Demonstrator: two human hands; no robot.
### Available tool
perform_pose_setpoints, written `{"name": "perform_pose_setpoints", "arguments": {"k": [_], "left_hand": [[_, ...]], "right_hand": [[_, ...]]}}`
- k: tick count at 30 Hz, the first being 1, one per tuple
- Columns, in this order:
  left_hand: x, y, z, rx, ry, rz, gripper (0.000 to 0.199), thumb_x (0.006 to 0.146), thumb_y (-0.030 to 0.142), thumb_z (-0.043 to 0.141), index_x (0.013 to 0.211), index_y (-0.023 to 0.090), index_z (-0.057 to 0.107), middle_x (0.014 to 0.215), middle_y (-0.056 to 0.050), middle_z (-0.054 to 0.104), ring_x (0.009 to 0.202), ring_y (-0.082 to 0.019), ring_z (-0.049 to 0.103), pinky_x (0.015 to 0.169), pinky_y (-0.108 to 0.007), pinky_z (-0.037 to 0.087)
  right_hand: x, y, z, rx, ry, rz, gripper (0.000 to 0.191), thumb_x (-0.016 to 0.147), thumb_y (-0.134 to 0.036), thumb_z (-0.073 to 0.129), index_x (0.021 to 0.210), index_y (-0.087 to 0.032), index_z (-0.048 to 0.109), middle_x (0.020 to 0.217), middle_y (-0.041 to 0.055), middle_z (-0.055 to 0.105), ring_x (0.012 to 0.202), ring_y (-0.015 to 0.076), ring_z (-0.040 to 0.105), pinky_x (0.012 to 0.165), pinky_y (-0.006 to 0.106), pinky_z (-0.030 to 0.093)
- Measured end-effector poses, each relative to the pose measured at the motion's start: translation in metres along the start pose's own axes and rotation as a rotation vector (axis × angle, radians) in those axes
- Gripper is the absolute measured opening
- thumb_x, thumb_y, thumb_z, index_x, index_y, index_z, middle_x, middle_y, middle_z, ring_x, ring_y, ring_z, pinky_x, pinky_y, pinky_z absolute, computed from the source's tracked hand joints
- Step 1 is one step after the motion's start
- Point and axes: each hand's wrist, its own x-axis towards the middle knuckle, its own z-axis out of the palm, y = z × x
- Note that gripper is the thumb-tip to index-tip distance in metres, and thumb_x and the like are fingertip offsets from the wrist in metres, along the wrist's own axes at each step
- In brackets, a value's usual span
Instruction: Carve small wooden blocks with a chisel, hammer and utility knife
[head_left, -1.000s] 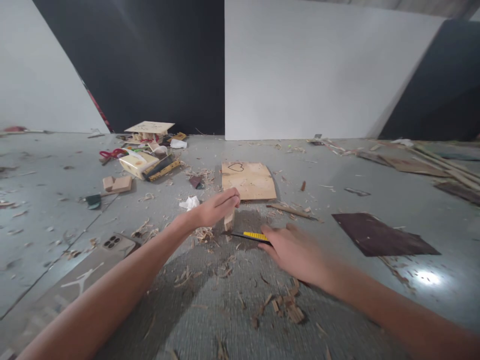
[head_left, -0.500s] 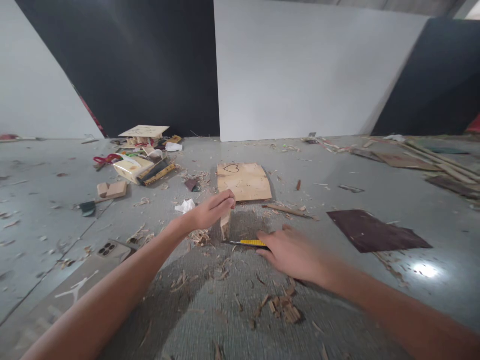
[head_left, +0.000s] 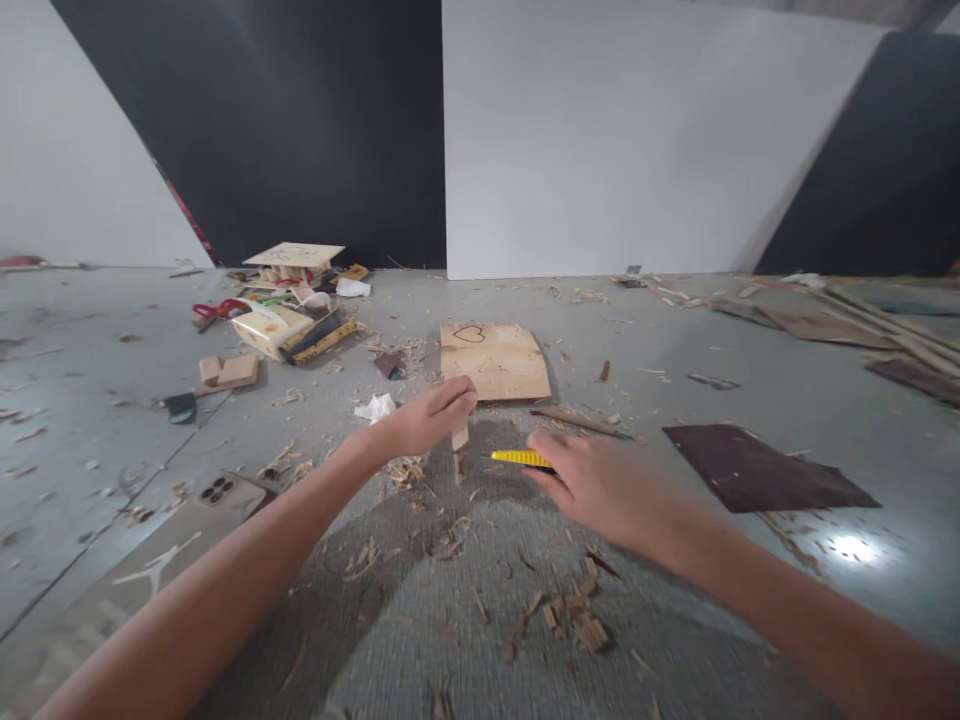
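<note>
My left hand [head_left: 442, 412] is closed around the top of a small pale wood block [head_left: 460, 437], whose lower end shows beneath my fingers. To its right, my right hand [head_left: 581, 478] grips a yellow utility knife [head_left: 519, 458] that points left toward the block, with a gap between them. The knife's blade is too blurred to make out. Just beyond my left hand lies a flat wooden board [head_left: 499, 365] with a heart drawn on it.
A phone [head_left: 229, 495] lies at left near my forearm. Dark brown sandpaper-like sheet [head_left: 757, 468] is at right, a thin wooden-handled tool [head_left: 577, 421] nearer the middle. Wood shavings [head_left: 577, 615] litter the grey floor. Boxes and scissors [head_left: 221, 309] sit far left.
My right hand has lifted the knife and drawn it slightly back from the block. In my left hand, the block now shows less of its length and a different face.
</note>
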Motion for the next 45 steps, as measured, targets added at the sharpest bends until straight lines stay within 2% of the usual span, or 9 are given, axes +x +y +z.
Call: {"name": "perform_pose_setpoints", "arguments": {"k": [3, 8, 13, 16, 24, 30, 37, 45], "left_hand": [[-0.001, 0.001, 0.000, 0.008, 0.011, 0.014, 0.030, 0.099, 0.035, 0.023, 0.088, 0.019, 0.045, 0.083, -0.003, 0.047, 0.076, -0.016, 0.045, 0.075, -0.031, 0.038], [0.000, -0.002, 0.001, 0.018, 0.001, 0.046, 0.030, 0.099, 0.034, 0.021, 0.089, 0.019, 0.045, 0.085, -0.004, 0.048, 0.079, -0.017, 0.045, 0.078, -0.033, 0.038], [0.001, -0.004, 0.001, 0.043, 0.015, 0.046, 0.030, 0.099, 0.033, 0.022, 0.087, 0.019, 0.046, 0.084, -0.004, 0.048, 0.079, -0.017, 0.045, 0.078, -0.033, 0.037], [0.000, -0.004, 0.000, 0.033, 0.013, 0.045, 0.031, 0.099, 0.034, 0.022, 0.088, 0.018, 0.046, 0.084, -0.004, 0.049, 0.079, -0.016, 0.045, 0.078, -0.033, 0.037], [-0.001, -0.003, 0.002, 0.012, -0.006, 0.008, 0.030, 0.100, 0.035, 0.023, 0.090, 0.018, 0.046, 0.086, -0.004, 0.050, 0.080, -0.016, 0.047, 0.077, -0.033, 0.038], [-0.001, 0.000, 0.001, 0.006, -0.012, -0.007, 0.031, 0.099, 0.036, 0.024, 0.089, 0.018, 0.046, 0.084, -0.003, 0.049, 0.078, -0.016, 0.046, 0.075, -0.032, 0.038], [0.000, -0.003, 0.002, -0.006, 0.000, 0.007, 0.031, 0.099, 0.036, 0.024, 0.091, 0.018, 0.047, 0.086, -0.004, 0.050, 0.079, -0.016, 0.047, 0.075, -0.032, 0.037], [-0.001, -0.006, 0.002, 0.013, 0.048, 0.065, 0.028, 0.099, 0.031, 0.022, 0.088, 0.019, 0.045, 0.082, -0.003, 0.046, 0.076, -0.016, 0.044, 0.075, -0.032, 0.035]], "right_hand": [[-0.002, -0.005, 0.010, -0.016, -0.012, 0.044, 0.020, 0.094, -0.032, 0.041, 0.101, -0.017, 0.053, 0.068, 0.0046, 0.065, 0.055, 0.0177, 0.058, 0.047, 0.028, 0.024], [-0.003, -0.013, 0.011, -0.119, -0.001, 0.052, 0.022, 0.093, -0.032, 0.043, 0.100, -0.017, 0.056, 0.064, 0.0065, 0.066, 0.060, 0.0221, 0.062, 0.054, 0.030, 0.033], [-0.002, -0.016, 0.023, -0.236, -0.094, 0.029, 0.019, 0.091, -0.028, 0.048, 0.100, -0.015, 0.059, 0.069, 0.0087, 0.069, 0.061, 0.0222, 0.064, 0.065, 0.034, 0.039], [-0.002, -0.016, 0.024, -0.221, -0.112, 0.011, 0.021, 0.090, -0.027, 0.048, 0.101, -0.014, 0.059, 0.069, 0.0095, 0.068, 0.061, 0.0234, 0.064, 0.062, 0.035, 0.040], [-0.003, -0.004, -0.009, 0.035, -0.192, -0.001, 0.016, 0.089, -0.031, 0.050, 0.088, -0.021, 0.062, 0.072, 0.0050, 0.068, 0.062, 0.0179, 0.062, 0.048, 0.027, 0.030], [-0.004, -0.004, -0.023, -0.026, -0.121, 0.015, 0.012, 0.090, -0.027, 0.049, 0.089, -0.020, 0.058, 0.072, 0.0038, 0.066, 0.059, 0.0168, 0.058, 0.046, 0.027, 0.022], [-0.006, -0.007, -0.004, -0.059, 0.017, 0.015, 0.013, 0.092, -0.027, 0.046, 0.095, -0.016, 0.053, 0.070, 0.0039, 0.064, 0.055, 0.0169, 0.058, 0.045, 0.027, 0.019], [-0.004, -0.010, 0.015, -0.043, -0.077, 0.140, 0.023, 0.094, -0.032, 0.041, 0.104, -0.015, 0.051, 0.070, 0.0066, 0.067, 0.058, 0.0205, 0.063, 0.042, 0.027, 0.021]]}}
